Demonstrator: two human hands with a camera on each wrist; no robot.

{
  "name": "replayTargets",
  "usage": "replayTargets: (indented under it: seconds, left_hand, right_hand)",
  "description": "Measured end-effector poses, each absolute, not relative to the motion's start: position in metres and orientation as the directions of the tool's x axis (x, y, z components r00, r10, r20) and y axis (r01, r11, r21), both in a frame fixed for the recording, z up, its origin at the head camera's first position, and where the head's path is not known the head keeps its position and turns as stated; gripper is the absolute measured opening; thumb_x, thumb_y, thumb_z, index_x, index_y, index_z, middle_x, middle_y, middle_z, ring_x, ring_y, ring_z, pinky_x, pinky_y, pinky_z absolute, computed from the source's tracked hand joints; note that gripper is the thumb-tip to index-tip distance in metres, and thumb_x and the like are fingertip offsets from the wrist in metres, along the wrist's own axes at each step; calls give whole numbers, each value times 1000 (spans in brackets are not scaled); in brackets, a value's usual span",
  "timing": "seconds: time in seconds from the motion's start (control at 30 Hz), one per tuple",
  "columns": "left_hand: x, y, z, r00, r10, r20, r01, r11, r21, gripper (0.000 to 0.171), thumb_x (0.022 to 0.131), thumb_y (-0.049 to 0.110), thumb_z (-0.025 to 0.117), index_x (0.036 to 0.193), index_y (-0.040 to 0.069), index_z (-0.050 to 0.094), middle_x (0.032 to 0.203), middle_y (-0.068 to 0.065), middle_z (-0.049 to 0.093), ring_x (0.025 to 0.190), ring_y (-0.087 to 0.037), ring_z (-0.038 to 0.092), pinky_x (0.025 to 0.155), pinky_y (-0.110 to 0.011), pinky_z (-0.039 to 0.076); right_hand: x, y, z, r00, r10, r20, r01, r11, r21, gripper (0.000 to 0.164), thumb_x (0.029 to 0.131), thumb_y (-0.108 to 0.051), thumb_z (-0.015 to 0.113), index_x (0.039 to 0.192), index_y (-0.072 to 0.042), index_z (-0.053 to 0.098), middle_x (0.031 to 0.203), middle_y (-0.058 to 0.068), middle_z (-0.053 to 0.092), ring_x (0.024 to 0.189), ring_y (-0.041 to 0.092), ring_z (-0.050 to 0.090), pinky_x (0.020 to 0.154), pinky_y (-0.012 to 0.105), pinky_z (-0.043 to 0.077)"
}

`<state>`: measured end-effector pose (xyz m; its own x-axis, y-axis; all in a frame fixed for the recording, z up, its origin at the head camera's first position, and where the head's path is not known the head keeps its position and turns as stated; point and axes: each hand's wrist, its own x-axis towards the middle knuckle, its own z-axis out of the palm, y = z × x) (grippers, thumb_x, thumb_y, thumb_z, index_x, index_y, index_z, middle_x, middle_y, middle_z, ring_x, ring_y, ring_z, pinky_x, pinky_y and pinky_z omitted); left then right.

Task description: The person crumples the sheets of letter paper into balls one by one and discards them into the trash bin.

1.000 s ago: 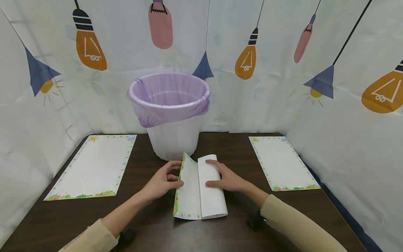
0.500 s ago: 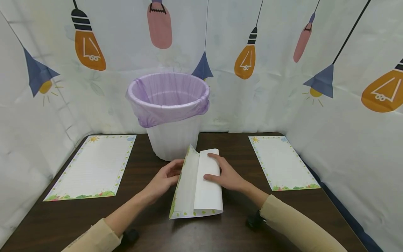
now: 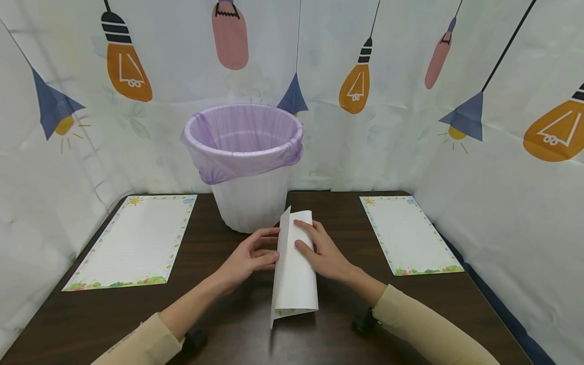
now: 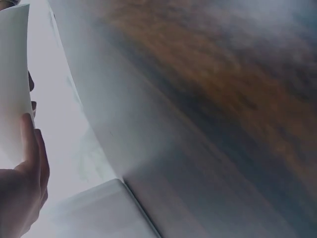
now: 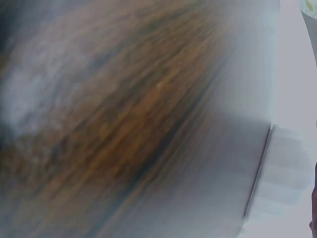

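Observation:
A sheet of paper [image 3: 297,281] with a printed leafy border is folded lengthwise and held above the dark table, its left flap standing up nearly edge-on. My left hand [image 3: 251,258] holds that flap at its left side, thumb and fingertips at the edge. My right hand [image 3: 328,256] grips the folded part from the right, with thumb and index finger on the upper face and the other fingers partly hidden. In the left wrist view, the paper [image 4: 12,79] and my left hand [image 4: 25,188] show at the left edge. Little of my right hand [image 5: 314,203] shows in the right wrist view.
A white bin [image 3: 248,203] with a purple liner stands behind the paper. One bordered sheet [image 3: 137,241] lies flat at the left of the dark table [image 3: 246,329], another bordered sheet [image 3: 410,235] at the right. A lamp-printed curtain [image 3: 392,147] surrounds the table.
The left flap has swung up and rightward toward the folded part, hiding its printed inner face. My left hand has moved right with it, while my right hand keeps its grip.

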<state>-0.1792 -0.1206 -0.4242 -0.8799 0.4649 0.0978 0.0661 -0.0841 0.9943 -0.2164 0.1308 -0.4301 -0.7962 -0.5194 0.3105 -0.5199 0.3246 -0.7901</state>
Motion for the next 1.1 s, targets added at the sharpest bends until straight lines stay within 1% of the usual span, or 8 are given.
replayTargets:
  seconds: [0.17, 0.4, 0.5, 0.6, 0.73, 0.83, 0.97, 1.1]
  left_hand:
    - [-181, -118, -426, -883, 458, 99, 68, -85, 994, 66, 99, 7, 70, 156, 8, 36, 151, -27, 39, 124, -38, 60, 92, -46, 56]
    - [-179, -113, -425, -897, 434, 90, 73, -56, 996, 70, 96, 7, 73, 155, 10, 36, 152, -27, 36, 119, -37, 61, 91, -44, 56]
    - [-179, -111, -426, -909, 406, 93, 84, -39, 996, 72, 95, 6, 75, 155, 12, 36, 150, -26, 38, 114, -34, 64, 90, -42, 56]
    - [-179, -111, -427, -923, 371, 101, 101, -19, 995, 74, 93, 5, 77, 155, 12, 37, 149, -25, 40, 109, -33, 66, 88, -41, 56]
    - [-179, -112, -428, -941, 324, 100, 107, 6, 994, 75, 91, 5, 79, 154, 12, 38, 147, -24, 43, 106, -33, 66, 86, -41, 56]
    - [-180, -114, -428, -953, 288, 97, 105, 12, 994, 76, 90, 5, 80, 153, 13, 38, 147, -23, 44, 106, -32, 66, 85, -41, 56]
    - [-180, -116, -428, -967, 236, 98, 101, 0, 995, 76, 89, 3, 80, 153, 12, 39, 146, -22, 45, 105, -32, 66, 84, -39, 55]
    - [-182, -119, -428, -977, 193, 88, 88, -8, 996, 77, 89, 2, 80, 153, 12, 39, 146, -21, 45, 104, -32, 66, 84, -37, 55]
  right_hand:
    - [-218, 129, -431, -759, -531, 377, -583, 297, -756, 42, 109, -18, 51, 151, -11, 47, 147, 13, 44, 112, 25, 56, 86, 38, 55]
    - [-218, 123, -430, -712, -531, 459, -632, 200, -748, 17, 108, -6, 48, 122, -7, 57, 118, 5, 58, 106, 20, 56, 90, 38, 50]
    - [-216, 123, -429, -716, -536, 447, -615, 182, -767, 14, 107, -3, 48, 117, -4, 58, 112, 9, 60, 103, 22, 57, 89, 40, 49]
    - [-213, 123, -427, -732, -532, 426, -594, 190, -782, 29, 108, -3, 46, 136, 2, 54, 137, 15, 58, 127, 26, 54, 106, 45, 43]
    - [-213, 123, -425, -756, -537, 374, -533, 173, -828, 54, 111, -10, 42, 162, -5, 25, 168, 8, 24, 152, 25, 25, 118, 49, 29]
    - [-215, 125, -424, -767, -547, 335, -472, 128, -873, 58, 113, -15, 41, 165, -14, 16, 169, 4, 21, 152, 20, 24, 115, 44, 35]
    - [-215, 129, -422, -771, -558, 306, -385, 27, -923, 61, 112, -13, 40, 166, -23, 12, 160, 11, 34, 129, 26, 53, 88, 43, 57]
    - [-215, 136, -422, -752, -577, 319, -325, -97, -941, 71, 106, -5, 38, 166, -29, 6, 162, 15, 25, 118, 33, 60, 71, 50, 61]
